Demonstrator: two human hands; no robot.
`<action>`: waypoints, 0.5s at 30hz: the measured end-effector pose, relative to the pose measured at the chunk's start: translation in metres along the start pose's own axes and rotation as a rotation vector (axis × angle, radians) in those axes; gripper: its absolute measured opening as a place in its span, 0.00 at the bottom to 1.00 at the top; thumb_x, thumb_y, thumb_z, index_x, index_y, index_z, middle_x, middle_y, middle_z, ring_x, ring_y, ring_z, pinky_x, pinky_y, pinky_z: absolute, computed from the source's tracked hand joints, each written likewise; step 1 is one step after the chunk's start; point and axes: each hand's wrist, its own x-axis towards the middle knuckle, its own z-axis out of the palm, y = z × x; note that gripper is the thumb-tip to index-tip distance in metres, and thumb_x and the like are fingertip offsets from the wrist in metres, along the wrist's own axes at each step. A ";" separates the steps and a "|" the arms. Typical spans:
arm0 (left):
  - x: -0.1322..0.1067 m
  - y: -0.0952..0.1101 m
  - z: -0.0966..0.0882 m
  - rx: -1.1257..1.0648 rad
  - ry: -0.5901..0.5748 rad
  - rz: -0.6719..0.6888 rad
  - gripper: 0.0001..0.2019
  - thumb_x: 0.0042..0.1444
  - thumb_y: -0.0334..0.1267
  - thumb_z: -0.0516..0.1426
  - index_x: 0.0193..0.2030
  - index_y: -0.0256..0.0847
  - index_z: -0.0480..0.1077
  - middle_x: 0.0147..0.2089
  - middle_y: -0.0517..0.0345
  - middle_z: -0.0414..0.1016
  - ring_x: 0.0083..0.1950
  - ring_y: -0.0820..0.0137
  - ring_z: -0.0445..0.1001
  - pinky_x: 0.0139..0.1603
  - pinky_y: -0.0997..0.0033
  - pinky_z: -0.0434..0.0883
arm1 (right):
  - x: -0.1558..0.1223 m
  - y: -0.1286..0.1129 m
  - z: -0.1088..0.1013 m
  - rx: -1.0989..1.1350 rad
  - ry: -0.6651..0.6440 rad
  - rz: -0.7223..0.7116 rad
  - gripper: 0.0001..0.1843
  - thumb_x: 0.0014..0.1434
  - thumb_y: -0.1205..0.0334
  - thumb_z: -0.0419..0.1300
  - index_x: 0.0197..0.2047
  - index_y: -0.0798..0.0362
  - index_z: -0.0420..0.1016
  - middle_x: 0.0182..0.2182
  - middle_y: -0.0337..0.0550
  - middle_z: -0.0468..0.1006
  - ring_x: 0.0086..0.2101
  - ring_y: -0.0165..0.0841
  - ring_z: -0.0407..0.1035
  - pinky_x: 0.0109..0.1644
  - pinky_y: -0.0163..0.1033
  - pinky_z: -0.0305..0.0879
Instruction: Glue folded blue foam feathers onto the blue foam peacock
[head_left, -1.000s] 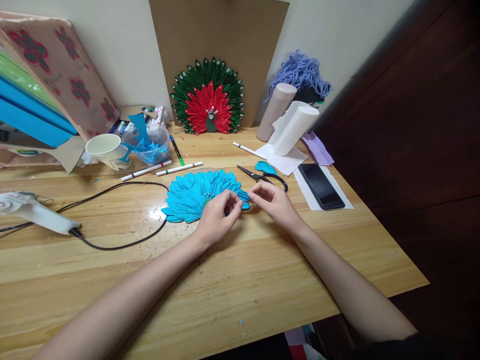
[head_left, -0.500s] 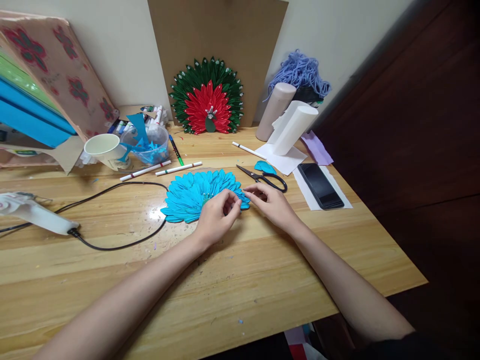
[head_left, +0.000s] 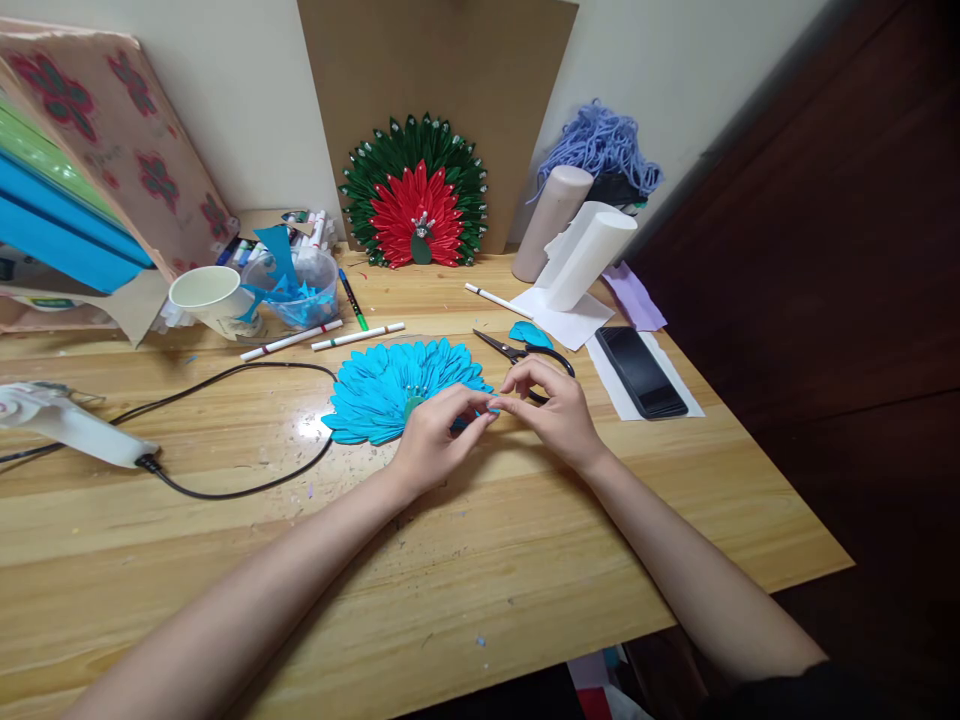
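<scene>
A blue peacock craft (head_left: 375, 385) with layered paper feathers lies flat on the table. My left hand (head_left: 442, 430) is over its lower right part, with thumb and forefinger pinched together. My right hand (head_left: 551, 410) curls just beyond its right edge, its thumb and forefinger closed too. The fingertips of both hands meet there; whatever is between them is too small or hidden to make out. Behind the right hand lie black-handled scissors (head_left: 517, 350), partly covered by the fingers. A loose blue paper petal (head_left: 531, 334) rests beside them.
A hot glue gun (head_left: 82, 430) lies at left, its black cord (head_left: 240, 492) looping to the craft. A paper cup (head_left: 214, 300), a tub of blue scraps (head_left: 304, 310) and markers (head_left: 360, 337) stand behind. A phone (head_left: 641, 372) lies right; a red-green peacock (head_left: 416, 215) leans on cardboard.
My left hand has shifted slightly right, and my right hand has drawn back off the feathers. Their fingertips, apart before, now come together.
</scene>
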 end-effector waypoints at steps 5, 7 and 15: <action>-0.001 -0.002 0.000 -0.015 0.028 0.006 0.06 0.57 0.37 0.55 0.38 0.40 0.72 0.32 0.56 0.74 0.34 0.72 0.71 0.35 0.73 0.68 | 0.001 -0.002 0.000 -0.005 0.009 0.000 0.10 0.53 0.55 0.63 0.27 0.51 0.70 0.27 0.40 0.70 0.30 0.32 0.63 0.34 0.39 0.60; 0.000 -0.002 0.000 -0.025 0.035 0.010 0.06 0.57 0.37 0.55 0.37 0.39 0.72 0.33 0.55 0.75 0.34 0.72 0.72 0.35 0.73 0.68 | 0.001 -0.003 0.000 0.001 0.011 0.007 0.09 0.54 0.56 0.63 0.27 0.51 0.70 0.27 0.40 0.71 0.30 0.32 0.63 0.34 0.39 0.60; 0.000 -0.003 0.000 0.010 0.038 0.008 0.09 0.60 0.34 0.52 0.40 0.38 0.73 0.34 0.54 0.76 0.36 0.72 0.73 0.38 0.73 0.68 | 0.002 -0.001 -0.001 0.021 0.008 -0.034 0.09 0.53 0.57 0.63 0.27 0.52 0.70 0.25 0.39 0.70 0.28 0.30 0.62 0.32 0.37 0.59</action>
